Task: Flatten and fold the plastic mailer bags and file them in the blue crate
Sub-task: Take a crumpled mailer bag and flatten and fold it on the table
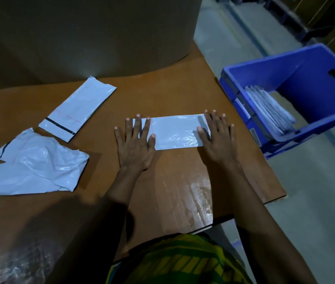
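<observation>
Fingers (137, 125) spread straight, both my left hand (134, 146) and right hand (217, 140) press the folded mailer bag (174, 130) flat on the surface (162, 89) at frame centre. At right the blue crate (305, 74) holds filed bags (268, 111); a flat mailer (76, 109) and a crumpled mailer (33, 167) lie at left.

Dim scene, glare on table (193, 193), dark foreground shadow, wide-angle edge distortion
</observation>
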Available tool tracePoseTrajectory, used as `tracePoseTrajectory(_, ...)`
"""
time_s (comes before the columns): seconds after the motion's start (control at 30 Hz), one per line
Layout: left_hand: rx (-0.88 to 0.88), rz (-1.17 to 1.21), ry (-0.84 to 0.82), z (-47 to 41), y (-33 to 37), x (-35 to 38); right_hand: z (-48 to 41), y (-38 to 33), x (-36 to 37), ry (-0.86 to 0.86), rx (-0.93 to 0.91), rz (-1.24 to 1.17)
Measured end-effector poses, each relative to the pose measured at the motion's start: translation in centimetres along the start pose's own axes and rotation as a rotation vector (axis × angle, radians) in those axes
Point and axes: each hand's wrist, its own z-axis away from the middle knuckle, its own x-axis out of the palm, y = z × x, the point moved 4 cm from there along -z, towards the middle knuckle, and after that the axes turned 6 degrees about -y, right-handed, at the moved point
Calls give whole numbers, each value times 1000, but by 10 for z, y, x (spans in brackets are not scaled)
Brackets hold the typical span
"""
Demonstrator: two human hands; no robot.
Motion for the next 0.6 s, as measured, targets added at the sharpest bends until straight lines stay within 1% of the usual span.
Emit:
tracePoseTrajectory(0.03,-18,21,11,2,0,-3,9,-1,-6,66,-45,-48)
tracePoseTrajectory(0.1,-61,95,60,7,0,-10,26,-4,-14,195,-133,-58)
tracePoseTrajectory(0.17,-19,132,146,18,7,-17,38,-6,-13,252,-184,-12)
tracePoseTrajectory(0.23,96,178,221,26,16,-19,41,-8,-8,267,-229,24)
tracePoseTrajectory(0.33,219,269,242,36,28,-13,41,-9,-2,297,-265,39)
tracePoseTrajectory(0.43,250,272,220,42,34,-9,39,-11,0,317,-283,103)
tracePoseTrajectory(0.6,268,267,201,37,30,-11,34,-19,3,258,-225,270)
